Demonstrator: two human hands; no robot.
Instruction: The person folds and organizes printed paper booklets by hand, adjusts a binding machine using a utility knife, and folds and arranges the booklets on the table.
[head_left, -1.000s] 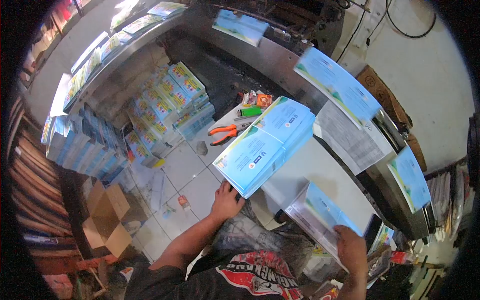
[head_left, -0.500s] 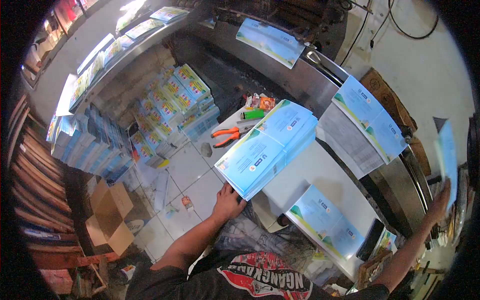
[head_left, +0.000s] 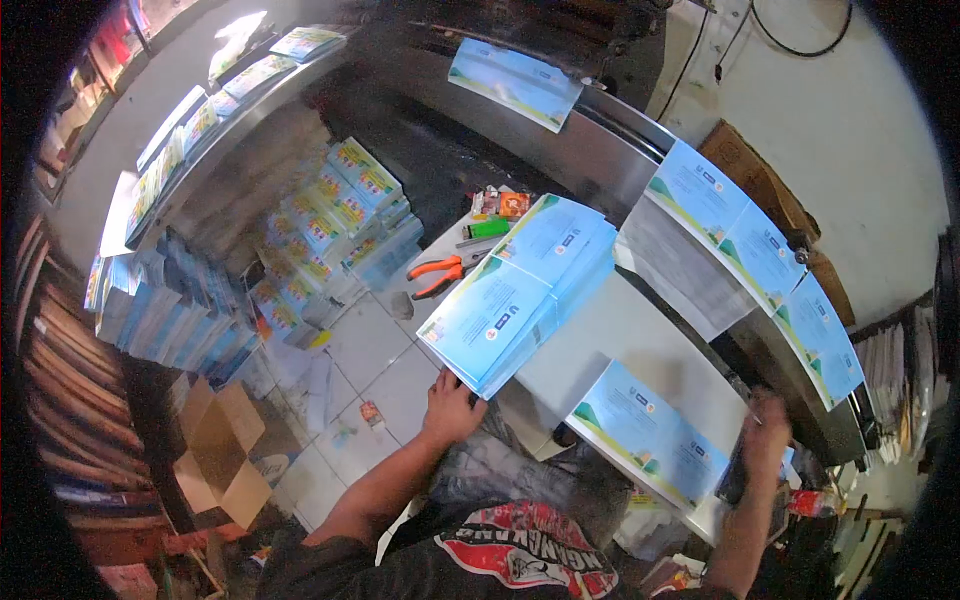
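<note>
A thick stack of blue printed sheets [head_left: 520, 300] lies tilted across the white table. At its near lower corner is my left hand [head_left: 455, 408], fingers curled against the edge and partly hidden under it. Farther right, my right hand [head_left: 767, 432] is smeared by motion, with no sheet visible in it. It is above the table's right end, near a dark flat object [head_left: 735, 475]. A smaller pile of the same printed sheets [head_left: 650, 435] lies close to my body. Along the metal rail rest another blue sheet [head_left: 820, 340] and a pair of printed panels [head_left: 720, 215] over grey-white paper.
Orange-handled pliers [head_left: 437, 274] and a green lighter [head_left: 487, 228] lie behind the stack. Bundled prints [head_left: 350, 200] stand on the tiled floor, beside more piles [head_left: 175, 300]. An open cardboard box [head_left: 220, 450] sits at the left. A bottle [head_left: 812, 502] is at the lower right.
My right hand has let go of the blue sheet, which now lies on the rail, and has moved left toward the table. My left hand stays at the stack's corner. The view has shifted slightly.
</note>
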